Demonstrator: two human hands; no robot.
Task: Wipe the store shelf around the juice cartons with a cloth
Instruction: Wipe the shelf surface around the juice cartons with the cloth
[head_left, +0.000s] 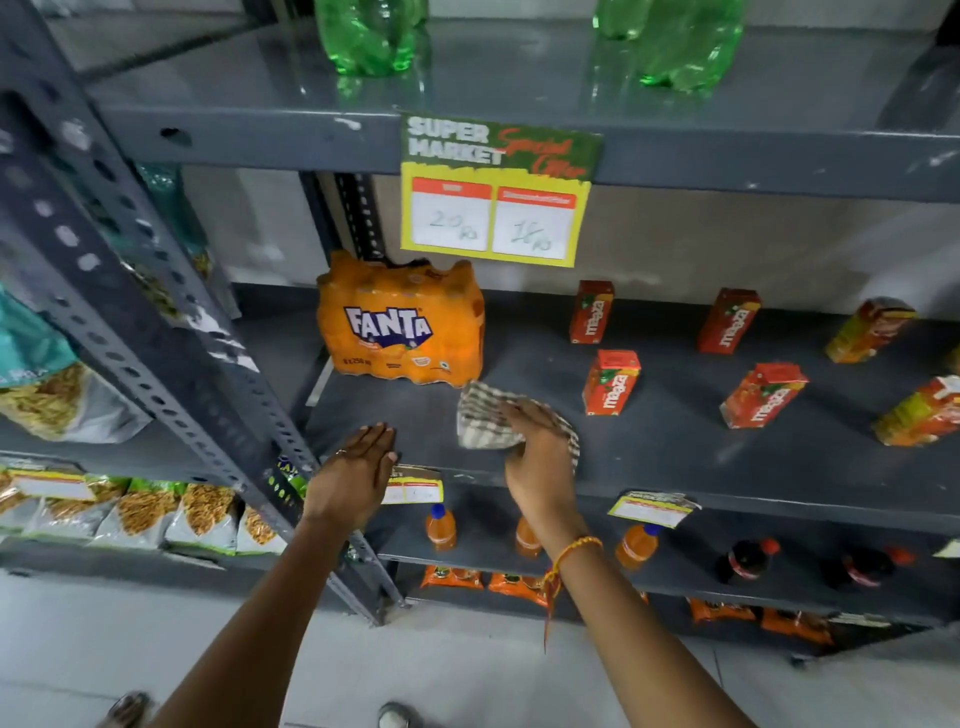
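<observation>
A dark grey metal shelf (675, 452) holds several red juice cartons, the nearest one (610, 382) upright just right of my hands. My right hand (537, 457) presses a checked beige cloth (485, 418) flat on the shelf near its front edge, in front of an orange shrink-wrapped soda pack (400, 322). My left hand (358, 467) lies flat with fingers together on the front edge of the shelf, left of the cloth, holding nothing. More cartons (763, 395) stand or lean further right.
A perforated grey upright (156, 338) runs diagonally at the left. Green bottles (371, 36) stand on the shelf above, with a price sign (493, 197) hanging from its edge. Small orange and dark bottles (639, 545) fill the shelf below. Snack bags (145, 512) sit lower left.
</observation>
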